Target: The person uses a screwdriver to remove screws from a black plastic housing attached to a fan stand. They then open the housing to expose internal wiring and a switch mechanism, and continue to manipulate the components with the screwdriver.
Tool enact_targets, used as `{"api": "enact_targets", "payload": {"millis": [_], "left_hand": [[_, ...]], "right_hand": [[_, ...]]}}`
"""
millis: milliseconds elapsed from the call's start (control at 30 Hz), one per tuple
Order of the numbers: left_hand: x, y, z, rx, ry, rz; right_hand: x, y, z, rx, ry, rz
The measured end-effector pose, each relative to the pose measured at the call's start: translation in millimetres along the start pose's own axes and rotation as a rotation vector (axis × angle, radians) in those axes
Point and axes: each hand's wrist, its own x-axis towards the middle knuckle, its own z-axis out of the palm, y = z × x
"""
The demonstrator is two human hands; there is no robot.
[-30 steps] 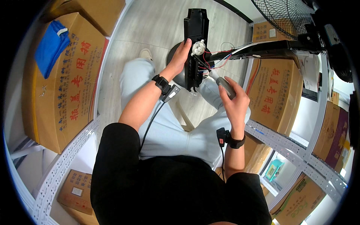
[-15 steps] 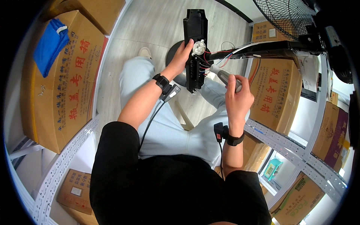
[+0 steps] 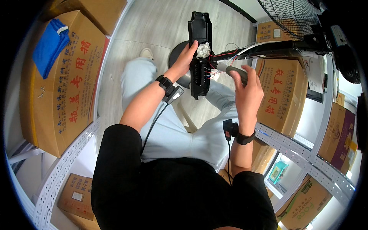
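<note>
The left hand gripped the long black housing along its left side, fingertips near a clear round part. The housing lay between the hands, touching the left and just apart from the right. The right hand was closed around a grey-handled tool, its pale end pointing toward thin wires beside the housing.

Long black housing, wired, grey tool, slanted beside it
</note>
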Motion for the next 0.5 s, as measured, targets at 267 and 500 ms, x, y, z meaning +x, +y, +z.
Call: {"api": "enact_targets", "payload": {"millis": [267, 500], "left_hand": [[-4, 6, 5, 0.027, 0.017, -0.003], [-4, -3, 4, 0.063, 0.010, 0.016]], "right_hand": [[7, -2, -1, 0.189, 0.064, -0.213], [9, 0, 2, 0.111, 0.004, -0.034]]}}
